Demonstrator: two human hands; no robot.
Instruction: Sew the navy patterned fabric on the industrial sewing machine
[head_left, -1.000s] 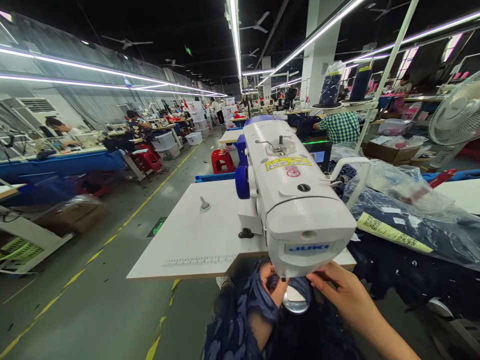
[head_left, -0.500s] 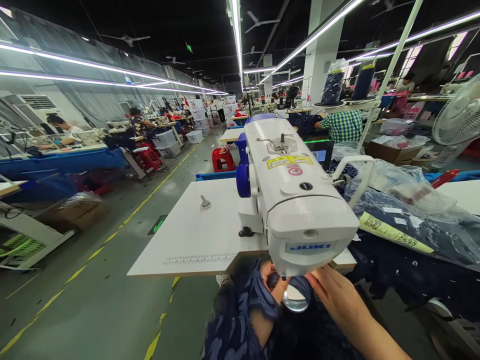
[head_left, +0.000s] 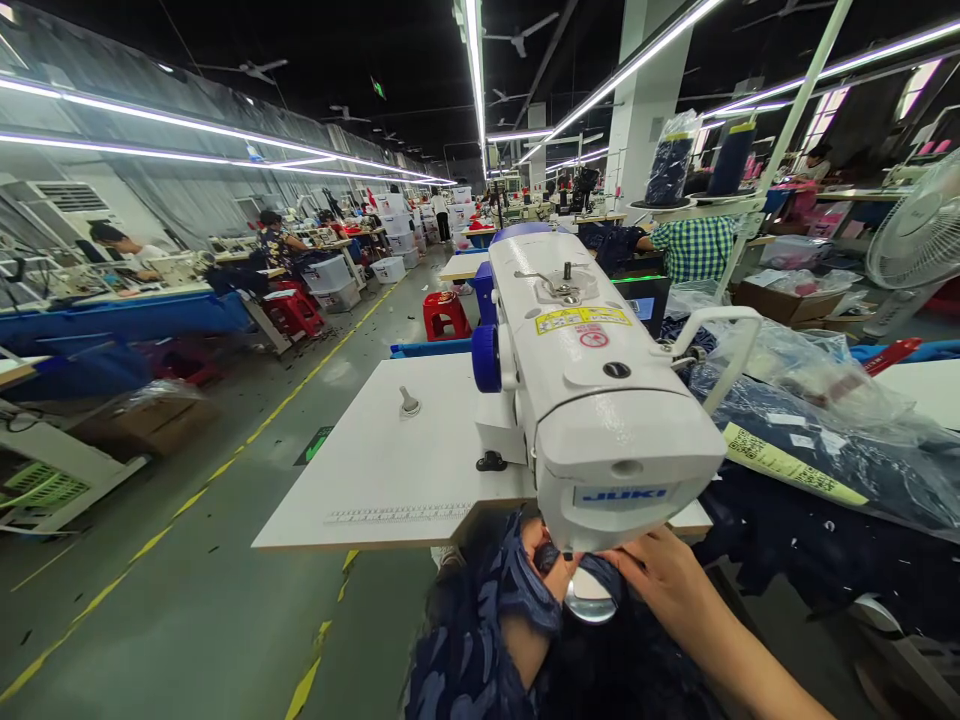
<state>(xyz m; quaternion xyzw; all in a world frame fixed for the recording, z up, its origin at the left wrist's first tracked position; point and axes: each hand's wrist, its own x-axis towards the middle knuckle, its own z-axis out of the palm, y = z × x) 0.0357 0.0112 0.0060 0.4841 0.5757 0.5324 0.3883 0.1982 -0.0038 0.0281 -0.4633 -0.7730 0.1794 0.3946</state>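
Observation:
A white JUKI sewing machine [head_left: 592, 400] stands on a white table [head_left: 390, 460] right in front of me. Under its head lies dark blue patterned fabric [head_left: 480, 640], draped down toward me. My left hand [head_left: 551, 570] pinches a fold of this fabric just left of the needle area, fingers closed on it. From the right, my right hand [head_left: 664, 580] rests on the same fabric, its fingers pressed together against the cloth below the machine head. The needle itself is hidden by the machine head.
Plastic bags of dark garments [head_left: 825, 420] with a yellow label pile up on the right. A fan [head_left: 919, 230] stands far right. A grey aisle with yellow lines [head_left: 225, 480] runs on the left, past other workers at tables [head_left: 120, 300] and red stools [head_left: 446, 315].
My view has shifted slightly. Both hands stay on the fabric under the machine head; the right hand has slid a little lower and closer to the left.

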